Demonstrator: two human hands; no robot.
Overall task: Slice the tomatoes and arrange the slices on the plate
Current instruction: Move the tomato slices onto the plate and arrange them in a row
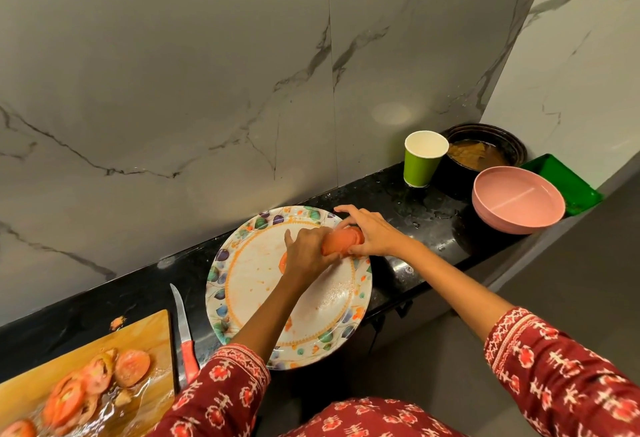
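Note:
A round plate [252, 284] with a leaf-patterned rim sits on the black counter. Over its far right part, my left hand [306, 253] and my right hand [372, 232] together hold a stack of tomato slices [341, 240] between them. One slice [283, 261] peeks out under my left hand on the plate. More tomato slices [100, 377] lie wet on the wooden cutting board [145, 329] at the lower left. A red-handled knife [185, 332] lies on the counter between the board and the plate.
Far right on the counter stand a green paper cup [422, 162], a pink bowl [516, 201], a dark pot [485, 149] and a green tray [568, 180]. A marble wall rises right behind the narrow counter [398, 190]. A tomato scrap [117, 323] lies by the board.

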